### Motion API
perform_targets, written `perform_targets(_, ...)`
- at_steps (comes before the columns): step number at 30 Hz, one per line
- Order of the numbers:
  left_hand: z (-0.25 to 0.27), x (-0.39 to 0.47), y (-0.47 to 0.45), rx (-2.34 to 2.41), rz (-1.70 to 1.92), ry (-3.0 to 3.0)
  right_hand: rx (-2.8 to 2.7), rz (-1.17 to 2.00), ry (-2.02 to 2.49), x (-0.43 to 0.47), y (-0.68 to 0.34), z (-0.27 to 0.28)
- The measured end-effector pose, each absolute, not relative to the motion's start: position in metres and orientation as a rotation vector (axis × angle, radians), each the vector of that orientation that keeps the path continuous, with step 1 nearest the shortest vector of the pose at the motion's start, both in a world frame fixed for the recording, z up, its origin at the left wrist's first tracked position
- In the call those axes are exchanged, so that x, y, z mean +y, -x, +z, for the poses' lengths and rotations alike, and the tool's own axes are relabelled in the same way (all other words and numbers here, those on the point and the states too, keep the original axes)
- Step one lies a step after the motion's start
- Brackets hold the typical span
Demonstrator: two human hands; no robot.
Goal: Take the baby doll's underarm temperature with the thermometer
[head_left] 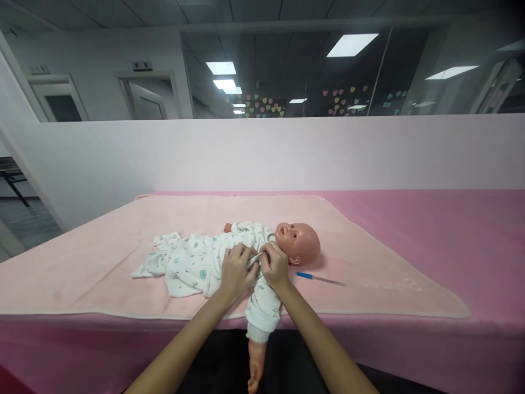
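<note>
A baby doll [304, 243] lies on its back, its head to the right and one arm hanging over the front edge of the table. It wears a white patterned baby outfit [191, 268] with small green and dark prints. At the chest, near the shoulder, my left hand [239, 268] pinches the front edge of the garment. Close beside it, just below the doll's chin, my right hand [274, 264] has its fingers closed on the same edge of cloth. My fingers hide whatever fastening may be there.
A glass thermometer with a blue end [305, 275] lies right of my right hand, near the doll's head. Under the doll is a peach blanket [369, 262] on a pink-covered table [484, 246]. Behind stands a white partition [287, 156] with glass above.
</note>
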State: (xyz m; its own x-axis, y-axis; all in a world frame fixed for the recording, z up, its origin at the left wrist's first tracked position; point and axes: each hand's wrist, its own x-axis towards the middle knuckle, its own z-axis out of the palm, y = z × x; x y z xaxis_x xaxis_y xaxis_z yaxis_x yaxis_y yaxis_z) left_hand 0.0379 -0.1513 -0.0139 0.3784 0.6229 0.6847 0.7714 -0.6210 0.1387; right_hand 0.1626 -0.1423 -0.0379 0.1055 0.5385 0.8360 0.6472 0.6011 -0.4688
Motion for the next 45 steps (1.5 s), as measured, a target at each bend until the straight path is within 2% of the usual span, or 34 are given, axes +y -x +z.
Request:
perform_targets(28,-0.022,-0.145,-0.034,-1.344,-1.717,2.54,-1.646,-0.124,1.002,-0.147,-0.166,-0.038)
perform_targets(40,-0.018,-0.157,-0.024,-1.358,-1.485,2.39,-1.612,-0.126,1.019,-0.148,-0.168,-0.039)
perform_targets(45,-0.021,-0.158,0.004,-1.416,-1.581,2.212,-1.598,-0.123,1.03,-0.148,-0.167,-0.039)
